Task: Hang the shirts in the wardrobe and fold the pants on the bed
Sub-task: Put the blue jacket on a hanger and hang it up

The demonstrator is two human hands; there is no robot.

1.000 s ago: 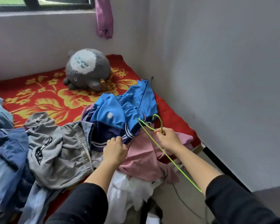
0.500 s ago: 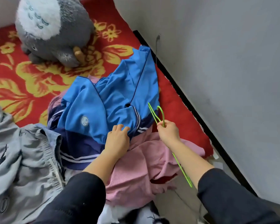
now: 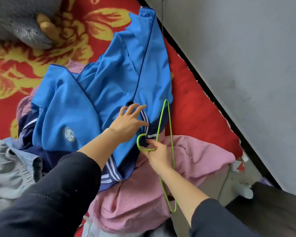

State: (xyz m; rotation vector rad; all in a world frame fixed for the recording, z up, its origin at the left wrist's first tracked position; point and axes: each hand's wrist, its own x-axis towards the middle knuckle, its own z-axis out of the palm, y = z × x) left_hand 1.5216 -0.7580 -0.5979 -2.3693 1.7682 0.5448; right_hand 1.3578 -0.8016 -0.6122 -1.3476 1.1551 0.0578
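Note:
A bright blue shirt (image 3: 96,93) with navy trim, white stripes and a round badge lies crumpled on the bed. My left hand (image 3: 128,121) rests on it near the striped hem, fingers spread and nearly straight. My right hand (image 3: 156,153) grips a thin lime-green hanger (image 3: 168,134) by its hook, just right of the hem; the hanger's frame runs over the shirt's edge and back past my wrist. Under the shirt lies a pink garment (image 3: 191,156). Grey pants (image 3: 9,165) lie bunched at the left.
The bed has a red cover with yellow flowers (image 3: 195,103). A grey plush toy (image 3: 19,26) lies at the top left. A grey wall (image 3: 246,57) borders the bed on the right. Past the bed's corner there is floor and a dark surface (image 3: 272,207).
The view has closed in on the blue shirt. My left hand opened and slid up over the striped hem. My right hand turned the hanger so its hook points left at the shirt.

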